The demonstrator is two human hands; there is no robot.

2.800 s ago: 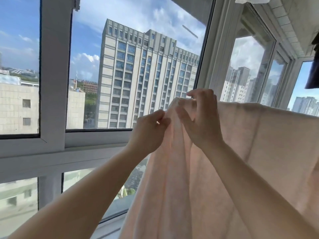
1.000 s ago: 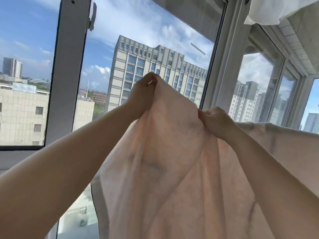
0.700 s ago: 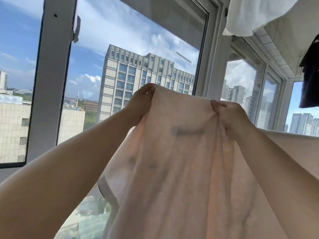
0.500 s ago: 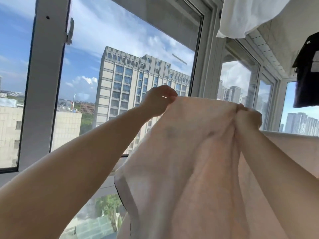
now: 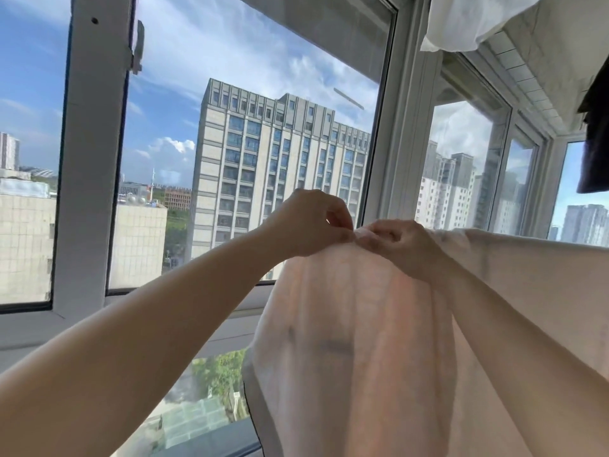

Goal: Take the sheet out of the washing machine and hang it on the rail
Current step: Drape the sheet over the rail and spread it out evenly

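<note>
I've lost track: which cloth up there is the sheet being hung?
Start at the big window. The pale pink sheet drapes before it, lower right, pinched at its top by the left hand and right hand. The white cloth and dark garment hang higher, untouched.

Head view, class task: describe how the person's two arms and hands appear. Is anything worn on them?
Both forearms are bare for as far as the picture shows; no sleeve is visible. The left hand and right hand wear no gloves. No watch, bracelet or ring is visible on the wrists or fingers. The nails look short and unpainted.
</note>
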